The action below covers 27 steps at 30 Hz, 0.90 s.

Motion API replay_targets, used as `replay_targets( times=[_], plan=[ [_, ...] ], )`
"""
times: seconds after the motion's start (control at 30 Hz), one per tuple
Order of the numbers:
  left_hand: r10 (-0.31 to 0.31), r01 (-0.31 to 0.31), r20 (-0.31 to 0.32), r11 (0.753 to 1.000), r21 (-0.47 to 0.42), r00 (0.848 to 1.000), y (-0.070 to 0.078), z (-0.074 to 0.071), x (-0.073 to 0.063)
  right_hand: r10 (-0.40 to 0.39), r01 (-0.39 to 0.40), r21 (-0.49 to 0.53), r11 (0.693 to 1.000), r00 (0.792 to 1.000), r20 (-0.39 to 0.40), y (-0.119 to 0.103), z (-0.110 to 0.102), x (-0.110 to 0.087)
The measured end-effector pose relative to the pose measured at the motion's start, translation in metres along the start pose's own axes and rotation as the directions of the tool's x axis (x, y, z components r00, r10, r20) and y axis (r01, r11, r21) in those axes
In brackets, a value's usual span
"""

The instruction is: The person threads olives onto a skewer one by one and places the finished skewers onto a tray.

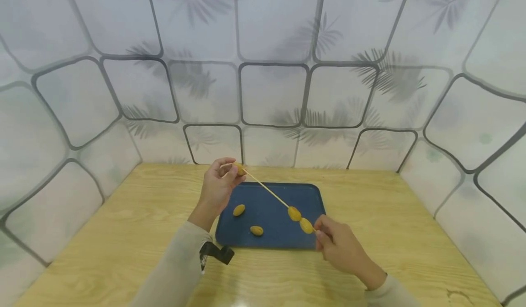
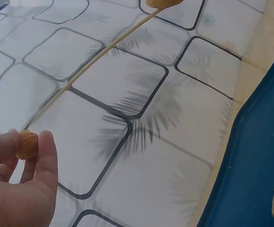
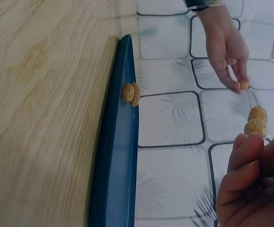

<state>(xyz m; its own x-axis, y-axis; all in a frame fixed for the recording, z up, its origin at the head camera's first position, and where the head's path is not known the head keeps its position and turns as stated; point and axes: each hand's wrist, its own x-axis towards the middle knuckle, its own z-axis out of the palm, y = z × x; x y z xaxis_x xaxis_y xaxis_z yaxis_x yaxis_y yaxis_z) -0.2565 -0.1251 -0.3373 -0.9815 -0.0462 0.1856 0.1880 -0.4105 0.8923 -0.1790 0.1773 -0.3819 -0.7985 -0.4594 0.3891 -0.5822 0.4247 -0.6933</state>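
Observation:
My left hand [image 1: 216, 186] pinches a yellow-brown, oval, wrinkled date-like fruit [image 2: 28, 144] between thumb and fingers, right at the far tip of a thin wooden skewer [image 1: 267, 189]. Two more such fruits [image 1: 300, 219] are threaded on the skewer, side by side near its other end. That end is pinched by my right hand [image 1: 339, 245], thumb against the curled fingers. Between the hands the skewer slants above a dark blue tray [image 1: 275, 238]. Two loose fruits, one at the left [image 1: 239, 210] and one nearer the front [image 1: 256, 230], lie on the tray.
The tray sits on a light wood-grain table [image 1: 370, 206]. Pale patterned sheeting [image 1: 271, 92] with dark outlines and leaf prints rises behind the table and along both sides. A black strap [image 1: 216, 251] is around my left wrist.

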Motion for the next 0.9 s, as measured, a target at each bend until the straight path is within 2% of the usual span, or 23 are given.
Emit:
replay_targets(
  times=[0.13,0.33,0.7,0.9],
  plan=[
    [0.027,-0.027,0.0,0.999,-0.026,1.0,0.0011,-0.0019,-0.0002,-0.014,0.014,-0.003,1.0,1.0,-0.021,0.0032,-0.0055,-0.0037],
    [0.008,-0.008,0.0,0.999,-0.049,1.0,0.0024,0.0002,0.0005,-0.051,0.051,0.0,0.999,0.999,-0.016,0.0044,-0.009,-0.0034],
    [0.008,-0.007,0.011,0.999,-0.037,1.0,0.0038,0.0024,0.0001,-0.042,0.042,-0.022,0.999,0.999,-0.003,0.0043,-0.0108,-0.0034],
    [-0.007,0.006,-0.011,0.999,-0.052,1.0,0.004,0.0033,-0.0001,-0.019,0.019,-0.034,0.999,1.0,-0.008,0.0005,-0.0065,-0.0032]
  ],
)
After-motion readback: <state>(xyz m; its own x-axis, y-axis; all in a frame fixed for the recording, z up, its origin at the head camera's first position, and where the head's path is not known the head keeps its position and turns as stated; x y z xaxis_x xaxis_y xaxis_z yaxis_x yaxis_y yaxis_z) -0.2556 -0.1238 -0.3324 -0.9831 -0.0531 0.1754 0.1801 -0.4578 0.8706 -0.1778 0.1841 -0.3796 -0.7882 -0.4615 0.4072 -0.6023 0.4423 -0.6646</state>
